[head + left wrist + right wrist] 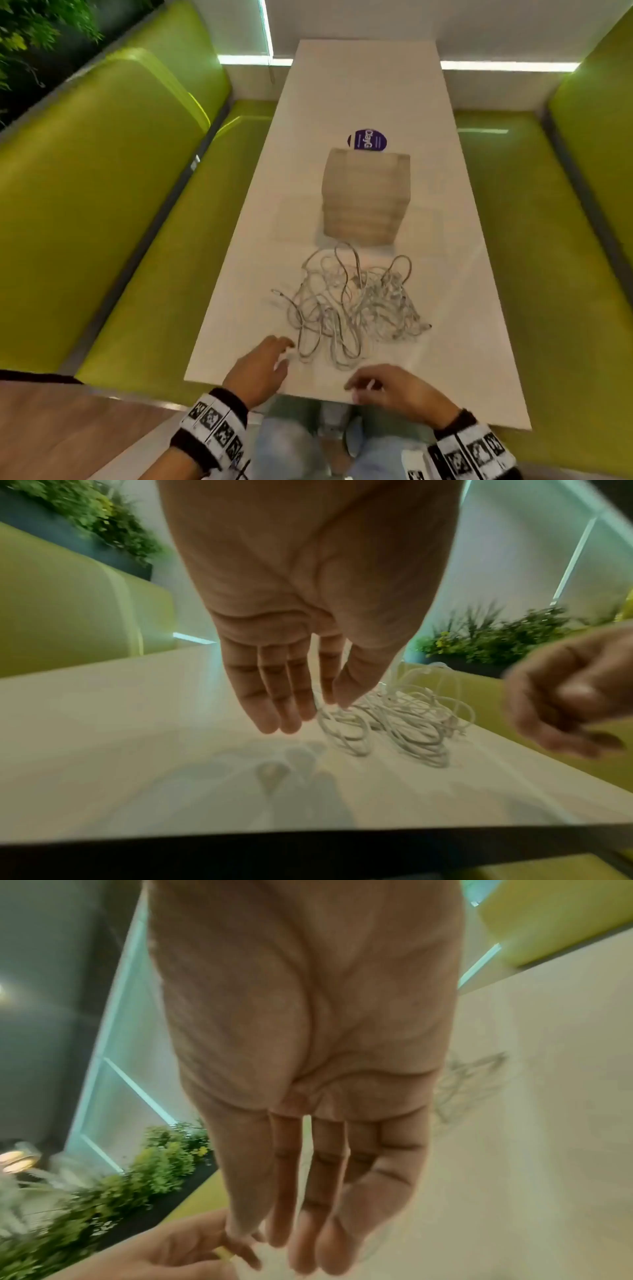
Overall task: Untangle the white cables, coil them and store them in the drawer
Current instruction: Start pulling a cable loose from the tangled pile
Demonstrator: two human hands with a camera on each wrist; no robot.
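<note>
A tangled heap of white cables lies on the white table, just in front of a small pale wooden drawer unit. My left hand hovers over the table at the heap's near left edge, fingers straight and empty; in the left wrist view its fingertips hang just short of the cables. My right hand is over the table's near edge, below the heap, fingers relaxed and holding nothing; its fingers point down. The drawers look closed.
A round purple sticker or disc lies behind the drawer unit. Green upholstered benches run along both sides of the table. My knees show under the near edge.
</note>
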